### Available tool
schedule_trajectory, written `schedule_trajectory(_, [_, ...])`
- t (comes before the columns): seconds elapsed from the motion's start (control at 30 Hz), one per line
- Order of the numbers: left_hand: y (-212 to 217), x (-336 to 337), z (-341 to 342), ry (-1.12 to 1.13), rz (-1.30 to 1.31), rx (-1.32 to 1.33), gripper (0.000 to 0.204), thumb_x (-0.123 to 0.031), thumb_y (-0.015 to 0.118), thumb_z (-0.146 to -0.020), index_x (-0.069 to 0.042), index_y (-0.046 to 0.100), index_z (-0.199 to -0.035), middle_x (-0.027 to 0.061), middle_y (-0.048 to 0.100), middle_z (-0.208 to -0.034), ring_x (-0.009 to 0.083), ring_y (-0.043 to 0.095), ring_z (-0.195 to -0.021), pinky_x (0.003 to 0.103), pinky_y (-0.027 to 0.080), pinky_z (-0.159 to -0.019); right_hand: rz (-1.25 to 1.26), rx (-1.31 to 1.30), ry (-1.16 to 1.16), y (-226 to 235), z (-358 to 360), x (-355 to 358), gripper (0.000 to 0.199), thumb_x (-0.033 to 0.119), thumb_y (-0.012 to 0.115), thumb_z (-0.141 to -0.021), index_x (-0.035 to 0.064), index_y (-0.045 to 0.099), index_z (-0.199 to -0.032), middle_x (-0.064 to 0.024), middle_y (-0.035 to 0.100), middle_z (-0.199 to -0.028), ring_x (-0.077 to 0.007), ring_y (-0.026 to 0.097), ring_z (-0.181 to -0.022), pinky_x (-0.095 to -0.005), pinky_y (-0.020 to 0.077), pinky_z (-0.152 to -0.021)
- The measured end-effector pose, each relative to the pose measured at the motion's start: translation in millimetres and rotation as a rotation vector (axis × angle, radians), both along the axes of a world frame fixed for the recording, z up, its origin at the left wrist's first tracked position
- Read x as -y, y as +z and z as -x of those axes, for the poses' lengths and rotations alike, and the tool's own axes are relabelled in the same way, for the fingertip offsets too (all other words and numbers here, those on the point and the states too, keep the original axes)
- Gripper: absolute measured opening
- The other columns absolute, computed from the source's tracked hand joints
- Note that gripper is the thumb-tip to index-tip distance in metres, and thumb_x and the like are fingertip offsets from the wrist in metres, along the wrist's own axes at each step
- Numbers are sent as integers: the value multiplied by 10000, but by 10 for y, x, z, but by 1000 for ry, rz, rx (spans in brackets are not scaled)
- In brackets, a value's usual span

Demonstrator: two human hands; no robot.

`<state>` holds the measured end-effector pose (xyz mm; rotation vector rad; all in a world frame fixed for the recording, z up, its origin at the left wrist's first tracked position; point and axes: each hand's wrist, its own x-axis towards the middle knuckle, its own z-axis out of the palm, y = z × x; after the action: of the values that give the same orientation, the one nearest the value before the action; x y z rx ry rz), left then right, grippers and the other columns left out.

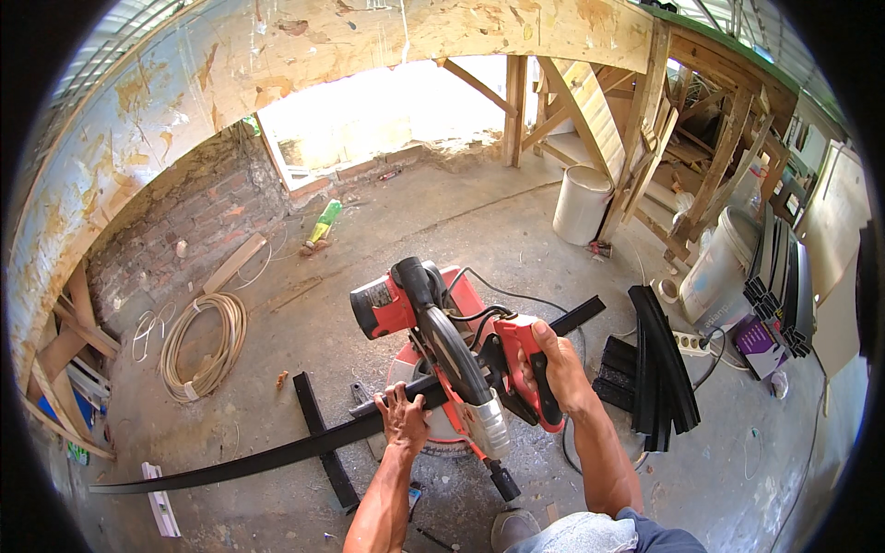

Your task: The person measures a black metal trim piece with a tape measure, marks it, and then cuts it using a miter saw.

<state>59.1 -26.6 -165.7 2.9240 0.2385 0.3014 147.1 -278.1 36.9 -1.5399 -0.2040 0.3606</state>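
A red and black miter saw (383, 307) stands on the concrete floor in front of me. My right hand (564, 376) is closed round its red and black handle. A long black profile strip (249, 466) lies across the saw's base, running far out to the left, and its other end (583, 312) shows beyond the handle. My left hand (404, 417) grips the strip just left of the blade guard (452, 355), with its fingers bent over the top edge. A shorter black bar (323, 441) lies crosswise beneath the strip. The guard hides where the blade meets it.
Several cut black pieces (662, 369) lie right of the saw, beside a power strip (691, 344) and cable. Farther right are a white bucket (714, 267) and bundled black profiles (774, 276). A coiled hose (205, 347), green bottle (325, 221) and white can (583, 205) stand or lie farther off.
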Motion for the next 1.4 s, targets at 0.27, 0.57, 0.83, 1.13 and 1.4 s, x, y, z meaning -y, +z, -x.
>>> schedule_trajectory(0.27, [33, 10, 1, 5, -2, -13, 344, -291, 799, -750, -139, 727, -1050, 161, 449, -1309, 352, 358, -1297, 626, 182, -1115, 19, 7, 3, -40, 15, 15, 779, 779, 409, -918, 32, 592, -794, -19, 527, -595, -94, 508, -498, -253, 410, -473])
schedule_trajectory(0.57, [25, 12, -3, 3, 11, 0, 336, -274, 797, -748, -134, 730, -1045, 163, 456, -1293, 358, 370, -1285, 626, 186, -1111, 44, 32, -12, -71, 12, 18, 788, 788, 371, -923, 43, 583, -777, -18, 523, -579, -97, 512, -485, -258, 407, -462])
schedule_trajectory(0.83, [62, 20, -1, 5, 1, -18, 345, -265, 795, -747, -136, 732, -1060, 164, 457, -1295, 363, 368, -1288, 632, 183, -1114, 4, 10, -14, -106, 13, 16, 776, 787, 415, -909, 41, 587, -783, -23, 539, -593, -96, 516, -491, -257, 420, -473])
schedule_trajectory(1.13, [56, 14, 2, 8, 12, -25, 343, -280, 795, -753, -136, 730, -1057, 166, 457, -1312, 359, 370, -1293, 633, 179, -1127, -19, 6, -11, -124, 25, 25, 769, 776, 430, -912, 34, 588, -786, -30, 545, -599, -103, 523, -505, -254, 422, -483])
schedule_trajectory(1.4, [70, 40, -16, 12, 7, -35, 342, -285, 793, -758, -143, 729, -1063, 173, 452, -1327, 362, 373, -1299, 645, 178, -1135, -20, -1, -13, -132, 34, 48, 756, 758, 431, -924, 29, 586, -802, -27, 542, -601, -100, 519, -502, -255, 417, -477])
